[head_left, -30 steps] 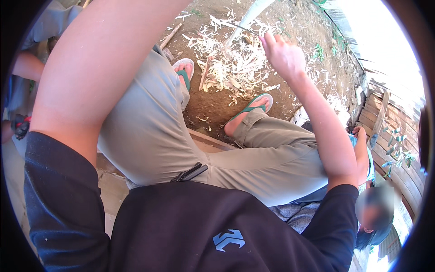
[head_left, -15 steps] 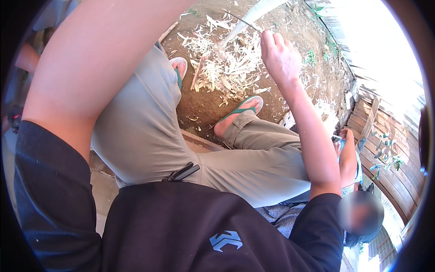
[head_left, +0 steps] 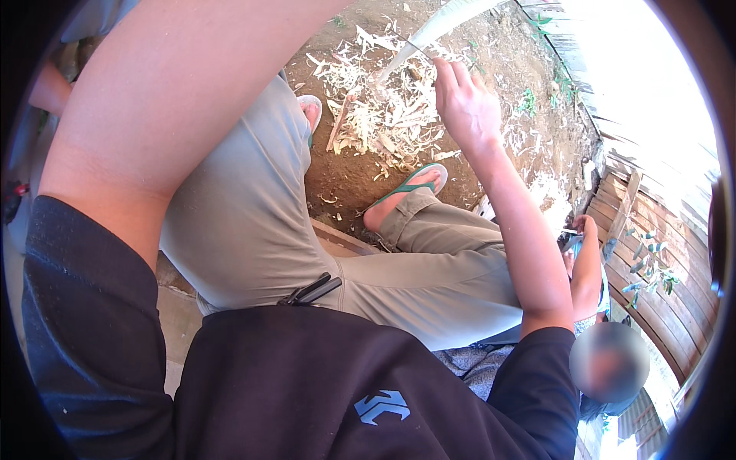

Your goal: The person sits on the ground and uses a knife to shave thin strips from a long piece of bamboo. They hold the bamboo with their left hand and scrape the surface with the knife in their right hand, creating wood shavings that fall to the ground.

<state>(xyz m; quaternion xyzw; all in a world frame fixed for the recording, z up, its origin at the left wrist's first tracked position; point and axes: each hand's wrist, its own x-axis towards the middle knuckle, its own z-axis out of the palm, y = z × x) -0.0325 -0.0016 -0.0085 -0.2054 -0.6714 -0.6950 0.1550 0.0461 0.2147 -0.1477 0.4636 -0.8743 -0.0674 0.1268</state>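
My right hand (head_left: 469,111) is closed, its back turned up, around what looks like a thin-bladed knife (head_left: 418,50); the grip is hidden in the fingers. The blade lies across a long, pale, smooth strip of wood (head_left: 441,27), which slants from the shavings up past the top edge of the view. My left forearm crosses the upper left and leaves the view at the top, so the left hand is out of sight. Under the wood, a heap of pale curled wood shavings (head_left: 379,115) covers the dirt.
My sandalled foot (head_left: 422,180) rests beside the shavings, the other foot (head_left: 310,111) to their left. Close on my right sits another person, whose hand (head_left: 586,226) holds something thin. A wooden plank wall (head_left: 659,284) stands at the right. Another person's arm (head_left: 50,90) shows at far left.
My right hand has drawn slightly left and down toward me with the knife. The pale strip of wood has shifted a little to the right.
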